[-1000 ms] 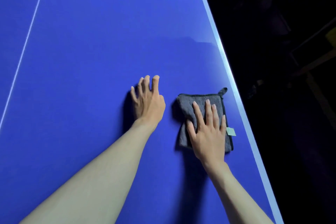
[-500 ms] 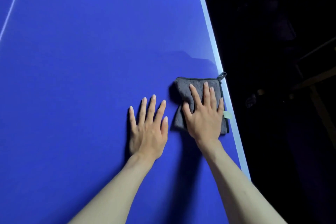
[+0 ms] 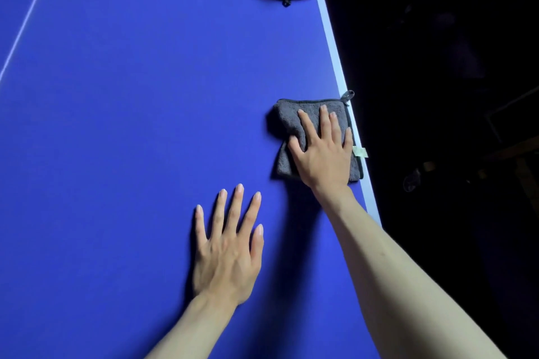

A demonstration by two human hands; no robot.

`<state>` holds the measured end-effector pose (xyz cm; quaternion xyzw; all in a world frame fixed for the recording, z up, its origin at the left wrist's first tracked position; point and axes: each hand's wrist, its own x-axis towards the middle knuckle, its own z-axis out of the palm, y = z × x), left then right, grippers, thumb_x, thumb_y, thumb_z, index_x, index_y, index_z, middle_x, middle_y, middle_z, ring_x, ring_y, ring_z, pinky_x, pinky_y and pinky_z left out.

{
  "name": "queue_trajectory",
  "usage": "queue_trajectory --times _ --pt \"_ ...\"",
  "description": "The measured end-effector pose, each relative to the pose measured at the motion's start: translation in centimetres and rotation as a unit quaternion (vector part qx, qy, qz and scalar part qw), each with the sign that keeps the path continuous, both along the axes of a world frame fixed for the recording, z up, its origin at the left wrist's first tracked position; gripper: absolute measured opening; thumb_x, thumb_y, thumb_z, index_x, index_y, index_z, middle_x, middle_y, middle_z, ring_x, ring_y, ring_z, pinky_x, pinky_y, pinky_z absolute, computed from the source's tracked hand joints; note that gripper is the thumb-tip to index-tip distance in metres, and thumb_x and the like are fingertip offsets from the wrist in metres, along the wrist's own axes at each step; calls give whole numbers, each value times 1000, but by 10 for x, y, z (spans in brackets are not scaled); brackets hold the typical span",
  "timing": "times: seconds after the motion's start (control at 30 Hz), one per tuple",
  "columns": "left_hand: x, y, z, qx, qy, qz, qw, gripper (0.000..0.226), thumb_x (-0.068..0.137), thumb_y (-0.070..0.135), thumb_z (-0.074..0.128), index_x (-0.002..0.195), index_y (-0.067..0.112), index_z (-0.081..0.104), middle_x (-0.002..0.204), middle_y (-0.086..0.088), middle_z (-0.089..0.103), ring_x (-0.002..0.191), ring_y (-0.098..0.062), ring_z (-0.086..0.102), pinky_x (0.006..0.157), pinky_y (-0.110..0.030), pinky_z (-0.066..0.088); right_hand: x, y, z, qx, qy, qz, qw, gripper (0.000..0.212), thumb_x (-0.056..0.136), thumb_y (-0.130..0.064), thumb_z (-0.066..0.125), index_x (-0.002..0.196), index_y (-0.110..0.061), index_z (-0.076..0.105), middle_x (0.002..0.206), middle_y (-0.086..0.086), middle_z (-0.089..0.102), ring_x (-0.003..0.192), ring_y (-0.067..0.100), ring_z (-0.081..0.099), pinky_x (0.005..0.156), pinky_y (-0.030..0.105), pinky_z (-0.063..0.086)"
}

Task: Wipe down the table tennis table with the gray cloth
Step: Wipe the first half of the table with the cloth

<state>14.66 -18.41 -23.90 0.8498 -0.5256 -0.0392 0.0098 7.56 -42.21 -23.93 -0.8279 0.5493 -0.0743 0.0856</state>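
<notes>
Fuzzy square gray cloth (image 3: 287,122) under flat right hand (image 3: 323,157)

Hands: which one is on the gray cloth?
The right hand presses flat on the gray cloth by the table's white edge. The left hand rests on bare blue table.

Dark room to the right, faint wooden furniture (image 3: 507,151) barely showing in the gloom
</notes>
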Motion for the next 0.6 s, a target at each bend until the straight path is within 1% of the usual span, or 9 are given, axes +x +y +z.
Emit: queue_trajectory --times 0.1,0.23,0.43,0.53,0.6 --pt "0 -2 0 -1 1 5 1000 59 106 46 21 163 33 14 171 2 11 158 -24 11 122 -62 13 -7 12 0 15 -20 -8 1000 60 101 -56 38 160 -47 29 174 -1 15 160 20 12 128 48 8" --pt "-1 0 -1 -5 2 5 1000 59 106 48 19 163 34 14 171 3 11 158 -23 10 123 -61 11 -37 59 -2 -22 -52 -15 998 59 97 -54 39 156 -45 40 171 0 26 157 21 23 126 46 17" --pt "-2 1 0 -5 8 6 1000 58 106 47 17 163 34 13 172 4 9 158 -22 9 123 -61 11 -115 154 0 -38 -15 -19 999 59 98 -52 44 156 -43 40 170 -1 28 156 20 27 123 44 26" --pt "-3 1 2 -2 7 2 1000 58 107 46 15 163 33 13 172 3 8 158 -23 8 123 -62 11 -129 158 2 -36 2 -12 999 59 92 -55 48 149 -39 51 166 2 37 151 22 37 114 43 33" --pt "-3 1 3 0 10 2 1000 58 107 45 14 163 33 12 172 3 7 158 -23 7 123 -62 11 -124 144 4 -29 0 -8 1000 60 87 -55 51 143 -36 56 163 4 40 149 24 40 113 43 31"
